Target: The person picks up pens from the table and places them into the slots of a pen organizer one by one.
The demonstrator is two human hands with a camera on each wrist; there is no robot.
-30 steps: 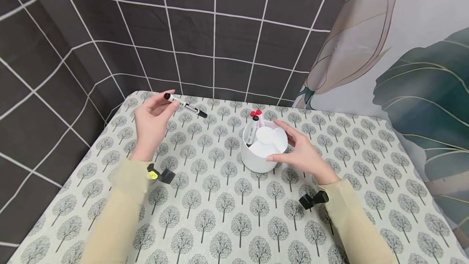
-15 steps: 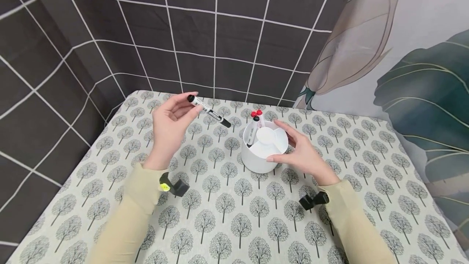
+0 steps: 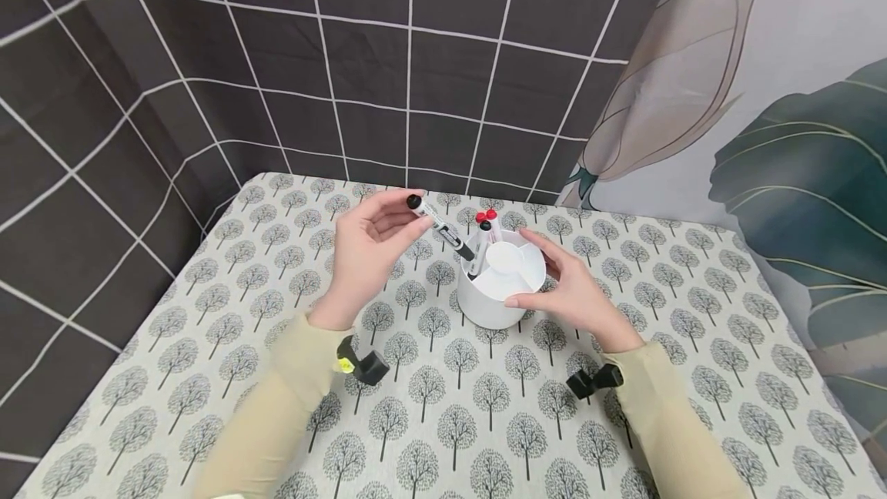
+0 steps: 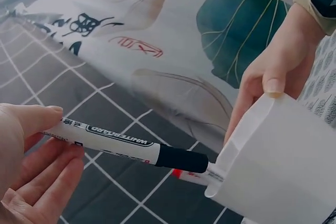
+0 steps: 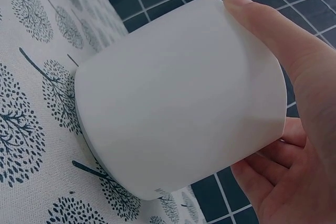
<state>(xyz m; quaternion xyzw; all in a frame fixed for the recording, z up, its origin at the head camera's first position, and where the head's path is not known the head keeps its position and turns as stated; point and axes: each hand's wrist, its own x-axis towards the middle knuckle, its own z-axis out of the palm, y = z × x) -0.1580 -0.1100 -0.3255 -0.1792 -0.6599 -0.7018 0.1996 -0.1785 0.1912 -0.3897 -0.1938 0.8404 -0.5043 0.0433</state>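
Note:
My left hand (image 3: 370,249) pinches a white whiteboard marker (image 4: 113,142) near its black end between thumb and fingers. The marker slants down to the right, its black cap (image 4: 182,159) right at the left rim of a round white pen holder (image 5: 178,98). The holder has raised dividers around a round middle part (image 3: 503,255). In its left rear compartment stand a black-ended marker (image 3: 480,247) and two red-ended markers (image 3: 493,223). My right hand (image 3: 571,291) grips the holder's right side, thumb at the near rim and fingers behind.
The holder stands on a table covered by a tree-print cloth (image 3: 457,422). Behind the table hangs a dark cloth with white grid lines (image 3: 360,60). A pale curtain with large leaf prints (image 3: 804,145) hangs at the right. Both wrists wear small black cameras (image 3: 594,381).
My left hand has carried the marker rightward and slightly down, from well left of the holder to its rim. My right hand and the holder stay in place.

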